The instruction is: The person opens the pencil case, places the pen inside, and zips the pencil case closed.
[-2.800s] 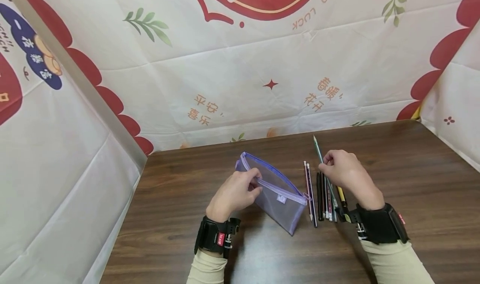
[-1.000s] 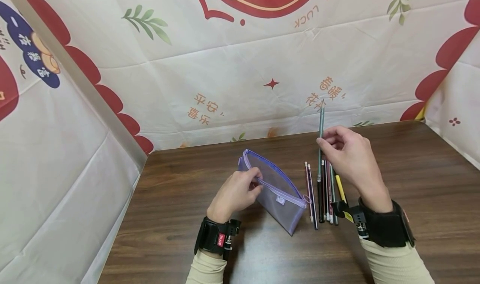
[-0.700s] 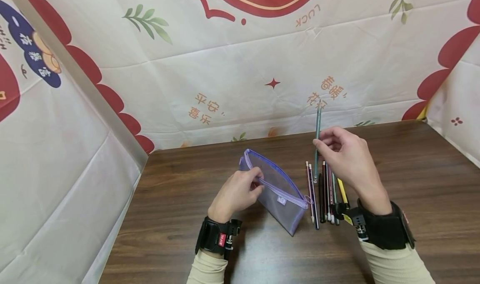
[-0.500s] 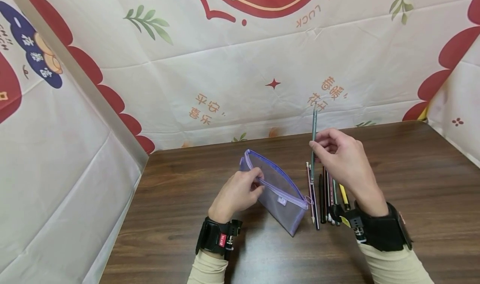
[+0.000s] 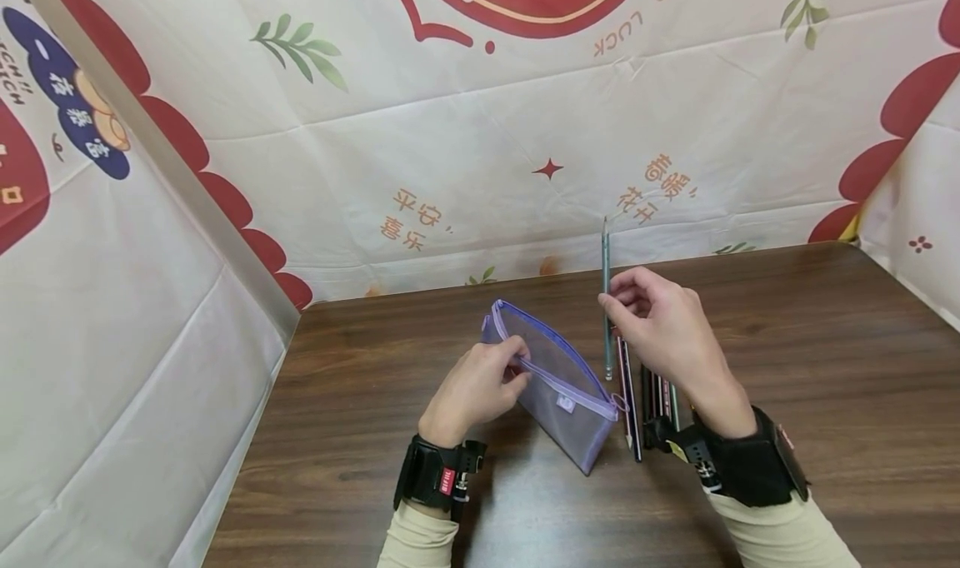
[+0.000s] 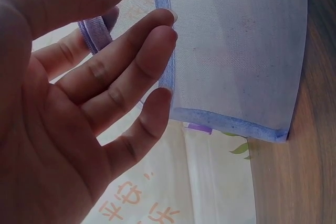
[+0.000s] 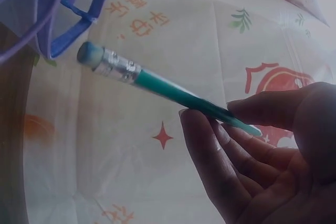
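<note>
A purple mesh zip pencil case (image 5: 570,425) stands with its mouth open in the head view. My left hand (image 5: 474,389) pinches its near rim between thumb and index finger; the left wrist view shows the zip edge (image 6: 97,34) there. My right hand (image 5: 663,326) pinches a green pencil (image 5: 606,276) between thumb and fingers. The pencil is upright, tip up, its eraser end (image 7: 92,54) pointing down beside the case's right end. Below the right hand, more pencils (image 5: 630,414) lie on the table, some hidden under the wrist.
The dark wood table (image 5: 337,435) runs back to a white printed cloth (image 5: 465,160) hung behind it. Another cloth panel (image 5: 135,326) closes the left side. A purple loop (image 5: 619,401) hangs from the case's right end.
My right hand has lifted the green pencil off the other pencils, turned it upright, and carried it left to the pencil case. My left hand has kept its place on the rim.
</note>
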### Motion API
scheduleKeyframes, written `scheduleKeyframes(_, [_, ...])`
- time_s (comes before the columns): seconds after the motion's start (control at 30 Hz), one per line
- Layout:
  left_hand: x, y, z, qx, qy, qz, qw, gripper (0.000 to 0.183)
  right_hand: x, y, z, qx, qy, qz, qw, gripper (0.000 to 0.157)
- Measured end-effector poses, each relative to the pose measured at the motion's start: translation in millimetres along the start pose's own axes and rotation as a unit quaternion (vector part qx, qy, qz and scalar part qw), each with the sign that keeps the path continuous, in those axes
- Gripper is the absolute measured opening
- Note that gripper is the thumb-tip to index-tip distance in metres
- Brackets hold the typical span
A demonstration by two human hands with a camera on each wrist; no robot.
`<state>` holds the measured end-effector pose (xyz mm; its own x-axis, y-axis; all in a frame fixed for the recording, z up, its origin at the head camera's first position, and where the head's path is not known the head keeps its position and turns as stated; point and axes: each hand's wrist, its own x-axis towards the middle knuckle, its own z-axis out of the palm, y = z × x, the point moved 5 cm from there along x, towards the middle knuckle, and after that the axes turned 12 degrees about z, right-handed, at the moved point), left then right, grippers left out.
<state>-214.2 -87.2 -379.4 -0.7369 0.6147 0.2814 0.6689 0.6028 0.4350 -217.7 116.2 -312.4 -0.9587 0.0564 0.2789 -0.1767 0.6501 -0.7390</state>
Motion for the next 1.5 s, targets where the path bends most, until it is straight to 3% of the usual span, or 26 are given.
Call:
scheduleKeyframes(0.4, [-0.4,-2.8,0.7,-0.001,-0.002,0.0,1.0,0.013,2.1,4.0,21.6,0.0,-0.021,-0.015,1.0,0.013])
scheduleKeyframes(0.7, [0.4,-2.8,0.7,-0.003,-0.003,0.003,1.0,0.013,1.3,1.8,25.8,0.002,-0.024,-0.018,1.0,0.013])
scheduleKeyframes(1.1, [1.3,-2.4,-1.5,-0.005,0.015,0.022,0.9996,0.012,-1.6,-0.2,51.5,-0.037,-0.097,-0.032,0.994,0.012])
scheduleKeyframes(1.5, [0.5,-5.2,-0.9,-0.002,0.0,0.011,0.9999,0.012,-6.6,-0.8,63.6,-0.061,-0.142,-0.035,0.987,0.008])
